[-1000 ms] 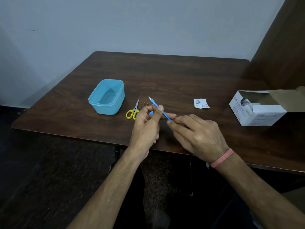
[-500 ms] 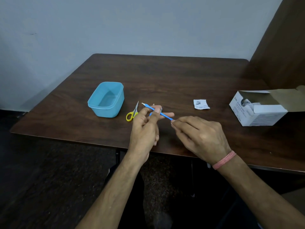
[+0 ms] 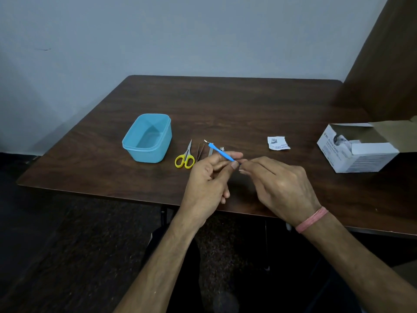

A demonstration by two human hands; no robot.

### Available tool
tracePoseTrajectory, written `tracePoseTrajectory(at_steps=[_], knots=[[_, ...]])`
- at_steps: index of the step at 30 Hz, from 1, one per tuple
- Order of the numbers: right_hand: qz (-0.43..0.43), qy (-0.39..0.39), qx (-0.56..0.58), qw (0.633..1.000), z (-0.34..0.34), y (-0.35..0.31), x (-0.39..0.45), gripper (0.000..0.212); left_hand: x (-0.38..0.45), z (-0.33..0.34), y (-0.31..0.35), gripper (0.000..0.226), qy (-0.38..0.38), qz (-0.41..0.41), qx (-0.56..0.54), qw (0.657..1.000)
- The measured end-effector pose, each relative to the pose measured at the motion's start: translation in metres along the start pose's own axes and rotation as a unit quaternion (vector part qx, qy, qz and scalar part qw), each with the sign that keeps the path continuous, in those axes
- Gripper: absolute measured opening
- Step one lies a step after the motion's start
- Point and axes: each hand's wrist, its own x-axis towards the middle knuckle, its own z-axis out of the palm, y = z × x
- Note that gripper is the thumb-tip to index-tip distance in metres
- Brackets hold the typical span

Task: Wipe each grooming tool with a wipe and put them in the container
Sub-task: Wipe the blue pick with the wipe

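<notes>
**Blue cuticle tool held between both hands, container off to the left**

Left hand [image 3: 209,177] pinches the blue-handled cuticle tool [image 3: 220,151] at its near-right end, thumb and fingers curled round the handle. Long axis runs diagonally: metal tip points far-left, toward the container; handle end points near-right, at the right hand.

Right hand [image 3: 277,184] sits just beside the handle end, fingertips drawn together close to the left thumb. Whether it pinches a wipe or the handle end cannot be told; nothing white shows between the fingers.

Light-blue container [image 3: 147,137] stands on the worktop [image 3: 248,105], left of both hands and slightly farther. It looks empty, so no tool is stowed yet, as I judge it. The left hand is the nearer one for the drop.

Between left hand and container lie the other tools:
- yellow-handled scissors [image 3: 185,158], points aimed far
- tweezers [image 3: 200,151] just right of the scissors
- nail file [image 3: 211,150] and nail clipper [image 3: 222,149], partly hidden behind the held tool

A leftward carry passes over these; probably best lifted clear of them.

Right of the hands: a torn wipe sachet [image 3: 278,143], lying flat. Farther right, an open box of alcohol swabs [image 3: 358,152].
</notes>
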Motion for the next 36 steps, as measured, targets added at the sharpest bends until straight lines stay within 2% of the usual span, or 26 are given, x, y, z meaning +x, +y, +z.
tracePoseTrajectory(at_steps=[7, 11, 17, 25, 32, 36], knots=[[0.012, -0.002, 0.004, 1.000, -0.0014, -0.0029, 0.0005, 0.015, 0.0018, 0.0030, 0.0018, 0.028, 0.011, -0.014, -0.004, 1.000], [0.037, -0.011, 0.025, 0.999, -0.0024, -0.0015, 0.0014, 0.012, 0.0034, 0.0024, 0.0021, 0.013, 0.014, -0.025, 0.010, 1.000], [0.091, -0.018, 0.078, 0.993, -0.0027, 0.0021, 0.0024, 0.003, 0.0031, 0.0022, 0.0030, 0.012, 0.002, -0.019, 0.033, 0.999], [0.127, -0.021, 0.107, 0.986, -0.0006, 0.0047, 0.0008, 0.004, 0.0011, 0.0045, 0.0019, 0.027, -0.020, -0.012, 0.082, 0.996], [0.148, -0.017, 0.121, 0.981, 0.0003, 0.0055, -0.0002, 0.008, -0.0006, 0.0002, -0.0001, 0.045, -0.058, 0.019, 0.075, 0.995], [0.165, -0.013, 0.136, 0.977, -0.0013, 0.0059, -0.0005, 0.008, -0.0003, 0.0053, -0.0002, 0.043, -0.065, 0.049, 0.084, 0.993]])
